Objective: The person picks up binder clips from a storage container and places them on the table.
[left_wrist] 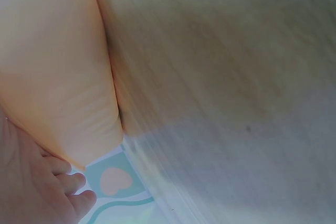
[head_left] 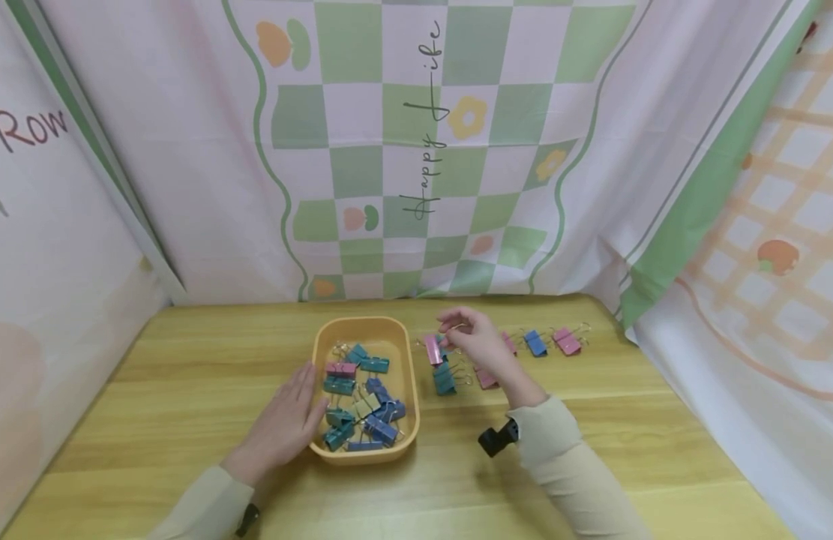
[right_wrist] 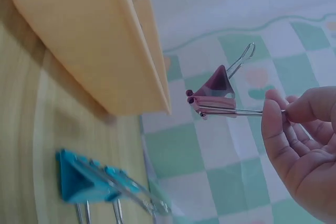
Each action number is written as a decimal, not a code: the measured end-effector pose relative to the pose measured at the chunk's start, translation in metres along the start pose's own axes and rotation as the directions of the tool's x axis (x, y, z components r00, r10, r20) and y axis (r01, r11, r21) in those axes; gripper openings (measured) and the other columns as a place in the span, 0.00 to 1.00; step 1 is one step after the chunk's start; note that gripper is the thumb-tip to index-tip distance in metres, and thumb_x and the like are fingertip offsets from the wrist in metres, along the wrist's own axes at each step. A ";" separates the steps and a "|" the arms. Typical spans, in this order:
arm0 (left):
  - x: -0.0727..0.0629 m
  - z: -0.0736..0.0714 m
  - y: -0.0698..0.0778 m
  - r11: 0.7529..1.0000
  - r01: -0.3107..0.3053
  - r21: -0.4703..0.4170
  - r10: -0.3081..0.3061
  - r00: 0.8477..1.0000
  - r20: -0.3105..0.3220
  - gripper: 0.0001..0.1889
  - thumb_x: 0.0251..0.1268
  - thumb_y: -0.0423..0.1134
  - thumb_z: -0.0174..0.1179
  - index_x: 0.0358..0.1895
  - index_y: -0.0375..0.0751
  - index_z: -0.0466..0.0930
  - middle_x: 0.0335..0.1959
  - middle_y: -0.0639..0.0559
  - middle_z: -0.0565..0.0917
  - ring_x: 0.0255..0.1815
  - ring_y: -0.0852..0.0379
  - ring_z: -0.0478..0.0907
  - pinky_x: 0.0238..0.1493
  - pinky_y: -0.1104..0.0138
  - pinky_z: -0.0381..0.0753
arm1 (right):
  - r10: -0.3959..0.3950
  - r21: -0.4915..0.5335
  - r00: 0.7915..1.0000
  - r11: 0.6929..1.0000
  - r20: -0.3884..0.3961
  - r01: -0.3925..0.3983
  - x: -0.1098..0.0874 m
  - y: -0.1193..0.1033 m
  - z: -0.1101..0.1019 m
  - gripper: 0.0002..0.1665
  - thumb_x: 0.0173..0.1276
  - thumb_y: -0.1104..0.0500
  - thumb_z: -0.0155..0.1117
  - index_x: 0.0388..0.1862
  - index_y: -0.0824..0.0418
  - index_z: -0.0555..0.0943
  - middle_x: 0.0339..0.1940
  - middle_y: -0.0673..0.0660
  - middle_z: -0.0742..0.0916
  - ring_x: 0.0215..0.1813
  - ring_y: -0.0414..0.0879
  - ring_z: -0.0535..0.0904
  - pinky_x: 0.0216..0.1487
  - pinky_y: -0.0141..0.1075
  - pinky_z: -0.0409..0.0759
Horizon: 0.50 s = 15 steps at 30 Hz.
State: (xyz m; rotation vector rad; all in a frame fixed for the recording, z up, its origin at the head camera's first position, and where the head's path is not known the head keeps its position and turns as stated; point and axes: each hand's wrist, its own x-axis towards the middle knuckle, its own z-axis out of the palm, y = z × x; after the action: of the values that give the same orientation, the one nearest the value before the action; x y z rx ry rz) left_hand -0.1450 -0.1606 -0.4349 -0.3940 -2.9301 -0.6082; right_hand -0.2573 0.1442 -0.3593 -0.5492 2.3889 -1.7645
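My right hand (head_left: 480,341) pinches a pink binder clip (head_left: 432,349) by one wire handle between thumb and fingers. In the right wrist view this binder clip (right_wrist: 218,95) is held up off the table, its other handle sticking out. Below it on the table lie teal binder clips (head_left: 444,379). With fingers extended, my left hand (head_left: 284,420) rests against the left side of a yellow-orange plastic tray (head_left: 415,397). Teal, blue, pink and pale yellow binder clips (head_left: 381,430) lie jumbled inside the tray. The left wrist view shows the tray's outer wall (left_wrist: 58,66) beside the fingers (left_wrist: 71,182).
Right of the tray, a row of binder clips includes a blue clip (head_left: 535,343) and a pink clip (head_left: 567,341). Another pink clip (head_left: 486,377) is partly hidden by my right wrist. A patterned curtain (head_left: 416,150) hangs behind the wooden table (head_left: 187,360).
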 end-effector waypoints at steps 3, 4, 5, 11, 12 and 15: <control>0.000 0.000 0.000 1.000 0.002 0.000 -0.002 1.000 0.002 0.33 0.73 0.48 0.40 0.69 0.26 0.44 0.70 0.34 0.46 0.69 0.38 0.47 0.66 0.50 0.50 | 0.013 0.003 1.000 1.000 -0.025 -0.012 -0.002 0.002 -0.012 0.16 0.64 0.74 0.51 0.52 0.73 0.71 0.41 0.68 0.78 0.39 0.59 0.79 0.41 0.38 0.81; 0.000 0.000 0.000 1.000 0.002 0.000 -0.002 1.000 0.003 0.33 0.73 0.48 0.40 0.69 0.26 0.44 0.70 0.34 0.46 0.69 0.38 0.47 0.66 0.50 0.50 | 0.015 0.003 0.999 1.000 -0.032 -0.015 -0.002 0.003 -0.016 0.17 0.64 0.74 0.52 0.52 0.73 0.71 0.41 0.67 0.78 0.40 0.60 0.78 0.41 0.37 0.81; 0.000 0.000 0.000 1.000 0.002 0.002 -0.002 1.000 0.004 0.33 0.73 0.48 0.40 0.69 0.26 0.44 0.70 0.34 0.46 0.69 0.38 0.47 0.66 0.50 0.50 | 0.017 0.002 0.999 1.000 -0.042 -0.017 -0.003 0.005 -0.020 0.16 0.64 0.74 0.52 0.52 0.73 0.71 0.42 0.67 0.78 0.40 0.60 0.78 0.41 0.36 0.81; 0.000 0.000 0.000 1.000 0.003 0.007 -0.003 1.000 0.008 0.33 0.73 0.49 0.39 0.69 0.26 0.44 0.70 0.35 0.46 0.69 0.38 0.48 0.66 0.50 0.49 | 0.023 -0.011 0.995 1.000 -0.097 -0.024 -0.007 0.014 -0.044 0.17 0.65 0.72 0.52 0.53 0.73 0.70 0.44 0.69 0.77 0.39 0.54 0.79 0.42 0.36 0.81; 0.001 0.000 -0.001 1.000 0.003 0.007 -0.003 1.000 0.009 0.33 0.73 0.49 0.39 0.69 0.26 0.44 0.70 0.35 0.46 0.69 0.38 0.48 0.66 0.50 0.49 | 0.024 -0.005 0.994 1.000 -0.107 -0.024 -0.008 0.016 -0.048 0.17 0.65 0.72 0.51 0.54 0.73 0.70 0.44 0.70 0.77 0.38 0.53 0.80 0.41 0.35 0.81; 0.001 0.001 -0.002 1.000 0.001 0.010 -0.001 1.000 0.008 0.33 0.73 0.49 0.39 0.69 0.26 0.44 0.70 0.35 0.46 0.69 0.38 0.48 0.66 0.50 0.49 | 0.033 0.013 0.990 0.999 -0.134 -0.031 -0.011 0.022 -0.059 0.18 0.65 0.72 0.51 0.54 0.74 0.69 0.45 0.71 0.76 0.38 0.51 0.80 0.42 0.34 0.80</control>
State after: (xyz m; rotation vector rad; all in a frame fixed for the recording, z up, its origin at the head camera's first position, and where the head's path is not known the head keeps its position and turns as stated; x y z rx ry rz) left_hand -0.1463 -0.1614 -0.4361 -0.3947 -2.9396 -0.5935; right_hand -0.2696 0.2066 -0.3629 -0.3998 2.4589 -1.8556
